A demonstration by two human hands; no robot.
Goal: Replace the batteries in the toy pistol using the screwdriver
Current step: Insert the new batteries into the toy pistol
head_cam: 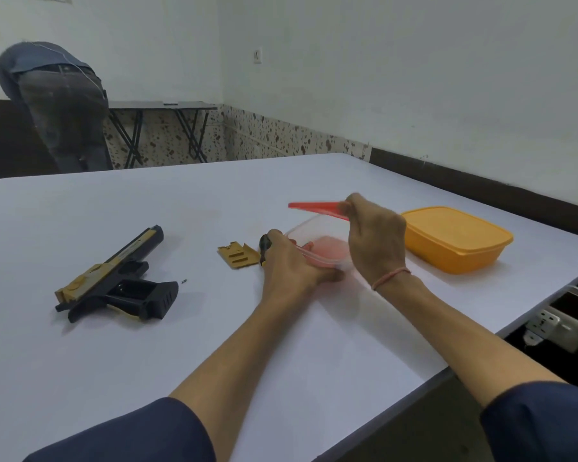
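Pistol (114, 275) lies on its side on the desk's (214, 201) left half, long axis diagonal, muzzle toward the far edge, grip pointing right. Your left hand (291, 261) grips the box (317, 248); your right hand (376, 241) pinches its raised lid (317, 208).

One view only: head-worn, wide-angle. It faces forward and down across the white table (147, 361) from its near edge, with the frame rolled a little. Close range: the forearms enter from 5 and 7 o'clock, and the left hand (291, 265) and right hand (376, 241) sit just right of centre. Toy pistol (114, 278) at 9 o'clock, wall corner (221, 61) at 12.
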